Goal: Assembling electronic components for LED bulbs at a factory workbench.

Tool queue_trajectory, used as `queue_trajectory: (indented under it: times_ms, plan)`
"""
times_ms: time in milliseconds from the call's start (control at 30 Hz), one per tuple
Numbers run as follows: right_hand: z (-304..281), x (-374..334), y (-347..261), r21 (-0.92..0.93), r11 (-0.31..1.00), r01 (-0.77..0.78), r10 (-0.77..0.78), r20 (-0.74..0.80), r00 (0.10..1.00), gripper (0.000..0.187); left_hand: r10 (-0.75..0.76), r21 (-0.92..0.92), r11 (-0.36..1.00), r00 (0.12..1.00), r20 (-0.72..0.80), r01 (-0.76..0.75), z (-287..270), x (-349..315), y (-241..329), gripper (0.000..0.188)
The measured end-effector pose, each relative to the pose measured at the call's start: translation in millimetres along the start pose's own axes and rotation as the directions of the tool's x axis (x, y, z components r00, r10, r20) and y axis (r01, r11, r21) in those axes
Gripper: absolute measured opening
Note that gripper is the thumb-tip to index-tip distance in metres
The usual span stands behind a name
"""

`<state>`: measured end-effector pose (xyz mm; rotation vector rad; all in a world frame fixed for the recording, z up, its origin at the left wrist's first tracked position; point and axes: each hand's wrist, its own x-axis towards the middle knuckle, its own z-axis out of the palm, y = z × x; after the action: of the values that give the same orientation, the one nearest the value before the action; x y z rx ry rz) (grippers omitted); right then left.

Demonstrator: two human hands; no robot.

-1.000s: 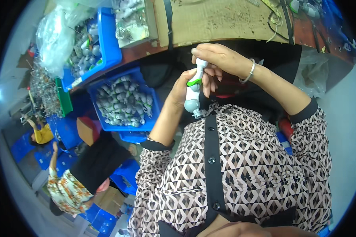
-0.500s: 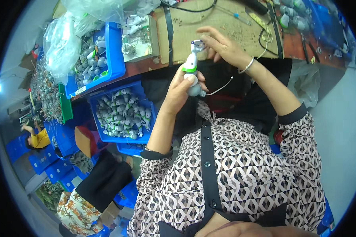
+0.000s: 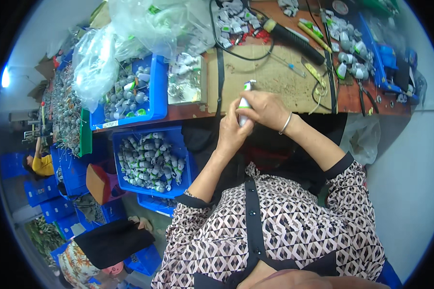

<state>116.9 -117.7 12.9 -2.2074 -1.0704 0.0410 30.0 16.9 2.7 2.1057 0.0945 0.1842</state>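
Observation:
Just past the table's near edge I hold a small white-and-green device [image 3: 244, 103], tilted upright, between both hands. My left hand [image 3: 231, 134] is wrapped round its lower part, the thumb lying along it. My right hand [image 3: 269, 111], a bangle at its wrist, closes over it from the right with curled fingers. The device's narrow top end pokes out above my fingers; its lower end is hidden. Behind it lies a worn cardboard sheet [image 3: 267, 77] on the table.
Blue bins of similar grey-and-white pieces stand on the table [image 3: 154, 103] and below it [image 3: 147, 183]. A black-handled tool [image 3: 296, 42], pliers [image 3: 366, 98] and loose parts lie around the cardboard. Plastic bags [image 3: 94, 62] cover the left; co-workers sit farther left.
My right hand has come down from the device's top end and closed round its body beside my left hand. The rounded grey end and white wire have gone out of sight.

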Motion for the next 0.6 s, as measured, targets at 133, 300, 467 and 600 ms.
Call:
queue_trajectory:
  times_ms: [133,300,467,600]
  plan:
    - [-3.9,19.3,5.1,-0.070,0.978,0.198,-0.192,0.091,0.977,0.033,-0.113,-0.158,0.978,0.983,0.146,0.136,-11.6,7.9,0.8,0.047]
    - [-19.4,26.5,11.4,-0.075,0.950,0.303,-0.271,0.282,0.920,0.028,-0.119,-0.335,0.924,0.970,0.212,0.186,-10.2,9.5,-1.5,0.042]
    - [-22.1,24.5,-0.5,0.013,0.979,0.204,-0.198,0.315,0.928,0.028,-0.185,-0.280,0.928,0.958,0.218,0.244,-17.3,10.2,-5.5,0.043]
    - [-33.4,25.7,-13.7,0.199,0.974,-0.111,0.029,0.375,0.927,0.032,-0.050,-0.220,0.972,0.989,0.135,0.080,-10.2,7.7,-12.0,0.047]
